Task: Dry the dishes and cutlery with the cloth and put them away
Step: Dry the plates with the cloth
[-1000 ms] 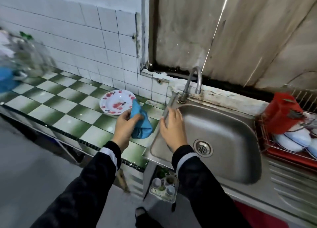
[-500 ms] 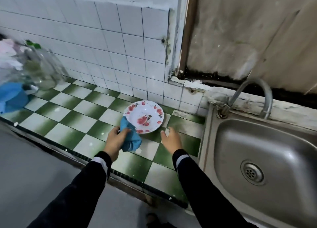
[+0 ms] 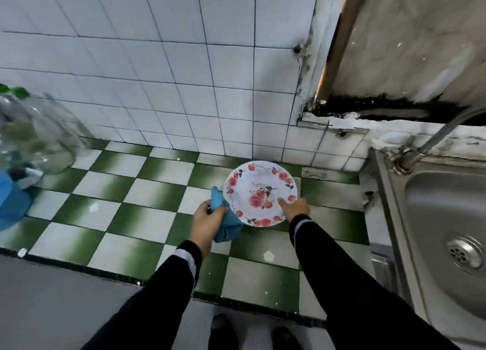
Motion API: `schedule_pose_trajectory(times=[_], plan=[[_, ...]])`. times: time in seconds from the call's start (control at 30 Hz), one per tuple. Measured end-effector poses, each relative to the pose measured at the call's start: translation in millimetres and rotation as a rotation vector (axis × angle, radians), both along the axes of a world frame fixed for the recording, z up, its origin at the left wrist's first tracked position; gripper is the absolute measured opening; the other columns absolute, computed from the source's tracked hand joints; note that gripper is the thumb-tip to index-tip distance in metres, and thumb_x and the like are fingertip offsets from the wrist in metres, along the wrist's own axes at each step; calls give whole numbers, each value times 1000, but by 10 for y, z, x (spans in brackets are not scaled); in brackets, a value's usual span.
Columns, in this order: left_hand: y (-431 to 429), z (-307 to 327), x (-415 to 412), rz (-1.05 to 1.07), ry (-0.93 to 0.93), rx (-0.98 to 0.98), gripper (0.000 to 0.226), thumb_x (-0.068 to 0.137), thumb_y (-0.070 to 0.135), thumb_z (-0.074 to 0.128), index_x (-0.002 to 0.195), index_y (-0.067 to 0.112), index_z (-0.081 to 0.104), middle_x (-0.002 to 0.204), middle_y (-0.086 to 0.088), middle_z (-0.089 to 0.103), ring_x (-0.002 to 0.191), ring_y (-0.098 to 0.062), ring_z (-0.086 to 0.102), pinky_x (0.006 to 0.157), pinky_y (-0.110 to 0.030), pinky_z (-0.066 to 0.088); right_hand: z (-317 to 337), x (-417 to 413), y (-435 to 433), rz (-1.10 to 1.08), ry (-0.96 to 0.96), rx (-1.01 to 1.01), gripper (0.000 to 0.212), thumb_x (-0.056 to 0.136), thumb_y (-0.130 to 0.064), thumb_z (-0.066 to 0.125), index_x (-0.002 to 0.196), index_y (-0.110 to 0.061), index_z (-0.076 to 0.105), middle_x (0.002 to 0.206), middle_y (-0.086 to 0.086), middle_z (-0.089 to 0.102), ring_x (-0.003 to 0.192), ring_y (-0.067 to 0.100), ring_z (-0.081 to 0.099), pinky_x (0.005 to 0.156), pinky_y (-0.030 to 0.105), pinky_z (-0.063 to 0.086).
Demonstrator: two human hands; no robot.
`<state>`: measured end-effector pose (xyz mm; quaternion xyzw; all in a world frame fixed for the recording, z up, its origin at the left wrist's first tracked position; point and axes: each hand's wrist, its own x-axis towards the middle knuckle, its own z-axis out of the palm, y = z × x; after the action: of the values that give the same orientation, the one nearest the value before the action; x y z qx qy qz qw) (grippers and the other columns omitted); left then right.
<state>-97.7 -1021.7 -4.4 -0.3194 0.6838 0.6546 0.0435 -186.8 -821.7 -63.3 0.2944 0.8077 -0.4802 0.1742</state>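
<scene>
A white plate [image 3: 260, 192] with a red rose pattern lies near the back of the green-and-white checkered counter [image 3: 147, 192], close to the tiled wall. My right hand [image 3: 297, 210] is at its front right rim. The thumb lies on top of the rim and the fingers are hidden beneath it. My left hand [image 3: 207, 220] grips a bunched blue cloth [image 3: 226, 223] that touches the plate's left front edge.
A steel sink [image 3: 434, 218] with a curved tap [image 3: 431, 142] sits at the right, next to the counter. Clear glass jars [image 3: 34, 139] and a blue object [image 3: 10, 202] stand at the far left. The counter's front edge runs below my forearms.
My view swung left from the sink to the counter. My right hand left the sink rim and came onto the plate's rim. My left hand brought the cloth to the plate's left edge.
</scene>
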Motion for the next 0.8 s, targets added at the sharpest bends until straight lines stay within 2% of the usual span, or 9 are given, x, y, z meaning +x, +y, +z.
schedule_pose_trajectory(times=[0.1, 0.2, 0.27, 0.37, 0.47, 0.57, 0.67, 0.73, 0.8], plan=[[-210, -41, -151, -62, 2, 11, 22, 92, 7, 61, 114, 10, 56, 107, -11, 64, 88, -18, 62, 69, -27, 51, -80, -52, -182, -45, -6, 106, 62, 84, -19, 79, 130, 3, 45, 137, 19, 54, 127, 33, 53, 99, 37, 47], [-410, -76, -245, -117, -8, 19, 28, 92, 10, 62, 119, 12, 55, 109, -7, 63, 95, -19, 63, 73, -27, 52, -112, -88, -249, -48, -22, 165, 39, 86, -9, 74, 115, -6, 48, 138, 18, 53, 125, 33, 55, 100, 37, 48], [-507, -94, -279, -138, -3, 24, 31, 92, 10, 63, 122, 12, 54, 112, -8, 64, 99, -21, 63, 74, -28, 53, -89, -91, -210, -55, -33, 181, 33, 89, -7, 68, 111, -8, 43, 139, 18, 51, 123, 35, 56, 94, 34, 48], [-620, -114, -271, -149, -14, 31, 30, 92, 9, 62, 120, 14, 54, 113, -9, 64, 98, -22, 63, 77, -30, 53, -33, -83, -166, -157, -17, 147, 46, 89, -2, 66, 127, 2, 40, 135, 19, 55, 119, 35, 58, 87, 33, 49], [-688, -97, -258, -145, -23, 52, 32, 93, 10, 62, 123, 12, 53, 110, -7, 63, 98, -22, 62, 75, -30, 52, 26, -68, -113, -196, 31, 112, 38, 89, 2, 62, 121, 2, 41, 123, 17, 56, 106, 31, 60, 69, 18, 48], [-708, -60, -283, -139, -14, 60, 33, 94, 10, 61, 125, 10, 53, 107, -7, 62, 92, -20, 61, 68, -27, 50, 138, -56, -31, -229, 112, 79, 31, 87, 8, 54, 107, -4, 35, 122, 26, 57, 111, 40, 59, 84, 36, 51], [-666, -13, -267, -129, -21, 66, 33, 94, 11, 60, 126, 7, 53, 113, -13, 62, 92, -22, 61, 65, -26, 49, 291, -30, 71, -203, 160, 27, 37, 88, 8, 46, 118, -9, 32, 111, 20, 59, 104, 40, 61, 89, 51, 55], [-630, -16, -243, -117, -28, 93, 32, 95, 13, 59, 126, 6, 54, 116, -16, 63, 96, -25, 62, 68, -29, 51, 373, -38, 144, -173, 193, -9, 36, 90, 7, 44, 116, -12, 28, 96, 11, 58, 97, 36, 61, 86, 50, 56], [-594, -12, -201, -99, -40, 133, 31, 94, 14, 59, 124, 5, 56, 116, -18, 64, 97, -28, 63, 70, -32, 52, 477, -36, 183, -138, 217, -40, 34, 91, 6, 43, 115, -12, 26, 90, 6, 53, 95, 32, 59, 83, 45, 55]])
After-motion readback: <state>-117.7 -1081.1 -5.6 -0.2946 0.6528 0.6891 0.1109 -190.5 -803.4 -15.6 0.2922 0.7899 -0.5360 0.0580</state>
